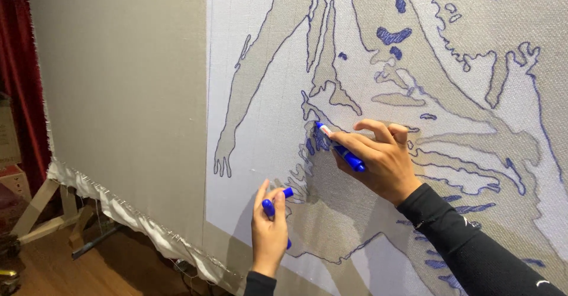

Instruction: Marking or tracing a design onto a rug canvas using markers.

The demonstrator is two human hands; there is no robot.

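- Blue marker: clamped in the fingers of our right hand, held slantwise, white-collared tip up and to the left, touching the stretched cloth where a patch of blue shading sits among the outlines.
- Right hand: fingers drawn together round the marker barrel, thumb on top, heel of the hand lying against the cloth. Black sleeve runs off toward the lower right.
- Left hand: lower and to the left of the right hand, well below the marker tip. Fingers curled shut on a small blue piece, likely the marker cap; one blue end shows between thumb and forefinger, another bit of blue shows below the palm. Fingertips rest on the cloth.
- Drawing: blue outlines traced over a lighter projected patch on the cloth; some small shapes near the top are filled solid blue, most areas are only outlined.
- Cloth: pale, woven, hung upright; left part bare, lower edge frayed and rolled over a frame.
- Wooden frame legs: under the lower left edge, standing on a wood floor.
- Red curtain: at the far left edge, behind the cloth.
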